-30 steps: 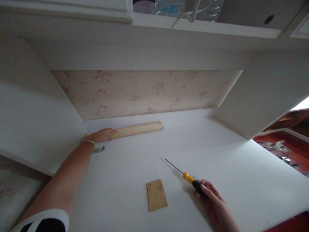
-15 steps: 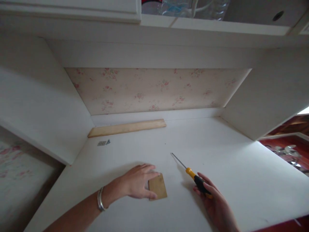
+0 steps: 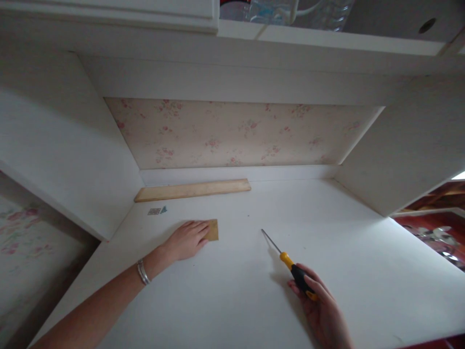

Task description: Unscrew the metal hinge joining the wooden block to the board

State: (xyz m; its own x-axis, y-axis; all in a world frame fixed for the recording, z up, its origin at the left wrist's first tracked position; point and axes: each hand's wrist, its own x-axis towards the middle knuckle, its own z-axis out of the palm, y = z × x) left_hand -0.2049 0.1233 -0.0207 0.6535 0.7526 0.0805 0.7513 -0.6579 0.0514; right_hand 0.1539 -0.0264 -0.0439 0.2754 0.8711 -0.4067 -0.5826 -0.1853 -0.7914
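Two hands: left point(image 3: 187, 240) covers board point(image 3: 213, 229), right point(image 3: 321, 310) holds screwdriver point(image 3: 290, 264).

White counter point(image 3: 363, 271), set into an alcove with white side panels. Long pale wooden strip point(image 3: 192, 189) flat at the back left, just beside the back ledge. Two small scraps point(image 3: 157, 211), one grey and one blue-green, near the strip's left end. Small tan wooden piece point(image 3: 212, 230) flat on the surface in front of the strip, partly covered. Thin metal screwdriver shaft point(image 3: 271, 241) low over the middle; contact with the surface unclear.
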